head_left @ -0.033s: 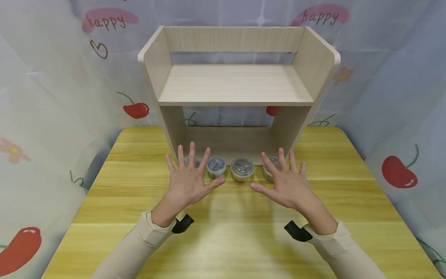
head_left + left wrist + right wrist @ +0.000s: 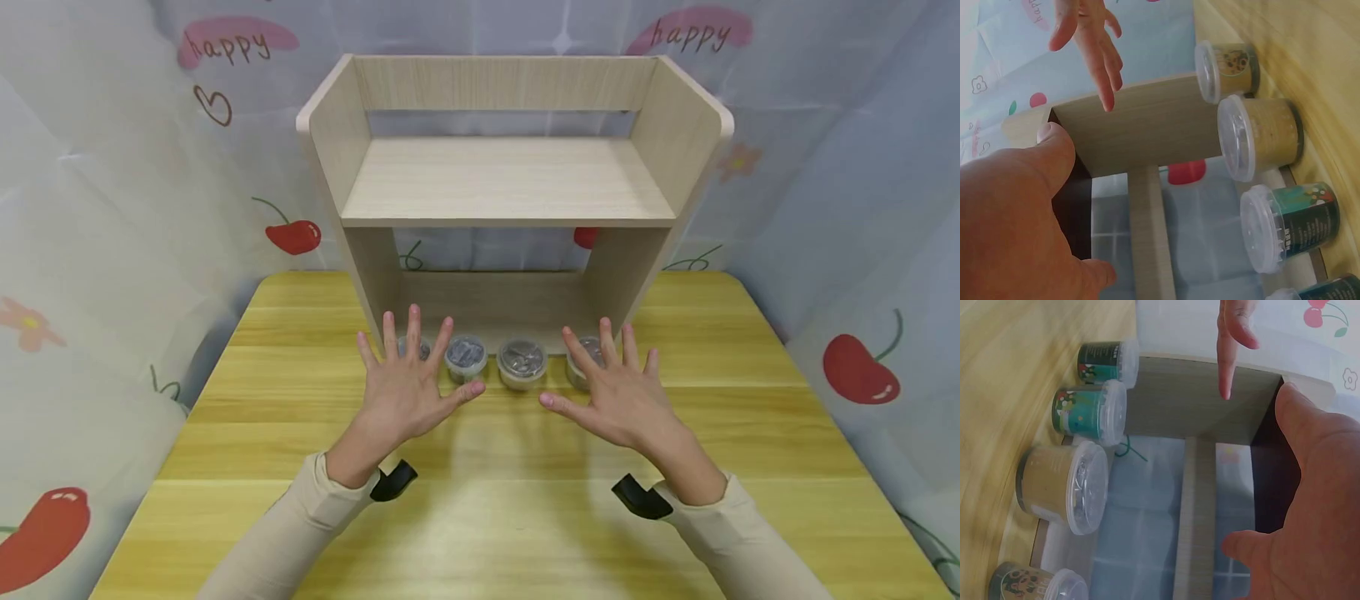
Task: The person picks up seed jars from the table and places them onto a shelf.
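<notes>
Both hands hover over the table with spread fingers and hold nothing. My left hand (image 2: 405, 393) is above the left end of a row of clear-lidded plastic tubs. Its fingers partly hide the leftmost tub (image 2: 424, 350). To the right of that stands a second dark-topped tub (image 2: 466, 357), near the left thumb. A third tub (image 2: 522, 363) sits between the hands. My right hand (image 2: 626, 404) partly covers the rightmost tub (image 2: 577, 378). In the left wrist view, one tub has a green printed label (image 2: 1307, 215) and another looks tan (image 2: 1275, 137).
A pale wooden two-level shelf (image 2: 510, 179) stands behind the tubs, with side panels and a back rail. The wood-grain table (image 2: 510, 517) extends in front and to both sides. A printed curtain (image 2: 112, 208) surrounds the table's back and sides.
</notes>
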A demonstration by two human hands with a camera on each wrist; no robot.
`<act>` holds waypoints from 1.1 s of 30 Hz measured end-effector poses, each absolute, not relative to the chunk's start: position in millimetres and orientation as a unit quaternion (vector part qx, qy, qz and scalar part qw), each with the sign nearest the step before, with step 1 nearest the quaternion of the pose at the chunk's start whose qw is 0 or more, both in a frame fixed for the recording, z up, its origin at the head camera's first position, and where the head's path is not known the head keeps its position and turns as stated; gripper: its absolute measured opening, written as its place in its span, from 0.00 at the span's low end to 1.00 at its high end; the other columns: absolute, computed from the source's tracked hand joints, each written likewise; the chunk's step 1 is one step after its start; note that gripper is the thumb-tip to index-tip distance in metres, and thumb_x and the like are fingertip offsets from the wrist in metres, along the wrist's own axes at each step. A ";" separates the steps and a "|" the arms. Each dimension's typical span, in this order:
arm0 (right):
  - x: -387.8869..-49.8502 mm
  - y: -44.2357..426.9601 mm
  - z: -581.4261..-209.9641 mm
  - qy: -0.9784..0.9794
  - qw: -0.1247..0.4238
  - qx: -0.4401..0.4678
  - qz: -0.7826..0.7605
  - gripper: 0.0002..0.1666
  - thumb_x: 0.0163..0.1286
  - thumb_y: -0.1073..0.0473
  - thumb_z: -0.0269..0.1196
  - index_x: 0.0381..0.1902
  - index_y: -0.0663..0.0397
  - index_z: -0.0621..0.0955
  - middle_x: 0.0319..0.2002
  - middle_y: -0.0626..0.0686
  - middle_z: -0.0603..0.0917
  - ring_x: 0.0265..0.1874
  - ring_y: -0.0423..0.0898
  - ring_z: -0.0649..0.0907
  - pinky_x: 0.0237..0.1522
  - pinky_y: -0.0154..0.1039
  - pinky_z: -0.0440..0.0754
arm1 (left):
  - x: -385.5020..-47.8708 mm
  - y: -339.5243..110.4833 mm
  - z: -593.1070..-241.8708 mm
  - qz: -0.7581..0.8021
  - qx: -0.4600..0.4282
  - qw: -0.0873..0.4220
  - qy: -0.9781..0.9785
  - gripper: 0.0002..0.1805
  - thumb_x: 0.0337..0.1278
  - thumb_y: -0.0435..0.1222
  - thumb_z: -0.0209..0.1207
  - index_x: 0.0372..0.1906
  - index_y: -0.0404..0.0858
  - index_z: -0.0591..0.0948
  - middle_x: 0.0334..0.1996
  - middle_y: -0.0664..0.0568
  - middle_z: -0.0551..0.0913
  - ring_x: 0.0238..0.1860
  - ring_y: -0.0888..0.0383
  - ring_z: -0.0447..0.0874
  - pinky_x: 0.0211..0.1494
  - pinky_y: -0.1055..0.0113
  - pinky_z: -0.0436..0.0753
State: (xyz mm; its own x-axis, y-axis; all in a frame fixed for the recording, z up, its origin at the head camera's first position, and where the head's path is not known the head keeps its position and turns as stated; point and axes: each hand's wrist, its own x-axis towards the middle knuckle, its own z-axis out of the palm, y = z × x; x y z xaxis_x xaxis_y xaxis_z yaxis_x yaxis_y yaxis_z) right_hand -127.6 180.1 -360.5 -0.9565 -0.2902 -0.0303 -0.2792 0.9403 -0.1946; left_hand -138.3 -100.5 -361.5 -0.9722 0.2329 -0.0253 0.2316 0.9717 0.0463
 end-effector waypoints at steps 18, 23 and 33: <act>-127.0 184.5 -366.4 0.983 0.013 -0.148 -0.110 0.57 0.62 0.20 0.50 0.80 0.44 0.52 0.76 0.70 0.45 0.72 0.74 0.46 0.61 0.78 0.47 | -140.3 -107.2 -360.0 0.057 0.123 -0.029 0.990 0.54 0.55 0.76 0.38 0.80 0.50 0.45 0.76 0.33 0.50 0.74 0.29 0.43 0.66 0.26 0.42; -127.1 188.2 -370.8 0.979 -0.022 -0.148 -0.137 0.56 0.63 0.23 0.53 0.79 0.46 0.54 0.75 0.70 0.50 0.71 0.74 0.52 0.62 0.74 0.54 | -141.7 -112.1 -359.1 0.101 0.141 -0.099 0.980 0.52 0.57 0.70 0.49 0.79 0.44 0.54 0.74 0.35 0.57 0.72 0.30 0.52 0.67 0.29 0.51; -129.0 203.5 -383.7 0.955 -0.096 -0.131 -0.246 0.52 0.65 0.35 0.61 0.77 0.53 0.57 0.71 0.68 0.62 0.64 0.71 0.65 0.55 0.70 0.67 | -149.8 -132.7 -366.1 0.218 0.196 -0.274 0.916 0.47 0.62 0.68 0.42 0.70 0.35 0.66 0.65 0.35 0.68 0.62 0.35 0.69 0.62 0.40 0.68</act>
State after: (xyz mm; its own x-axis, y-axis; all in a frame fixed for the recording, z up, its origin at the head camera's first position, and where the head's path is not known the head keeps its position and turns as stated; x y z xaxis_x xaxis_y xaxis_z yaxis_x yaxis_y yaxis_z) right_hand -129.0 203.5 -383.7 -0.9471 -0.2033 0.2484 -0.2981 0.8442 -0.4456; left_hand -149.8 -132.7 -366.1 -0.7733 0.2396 0.5871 0.4784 0.8281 0.2921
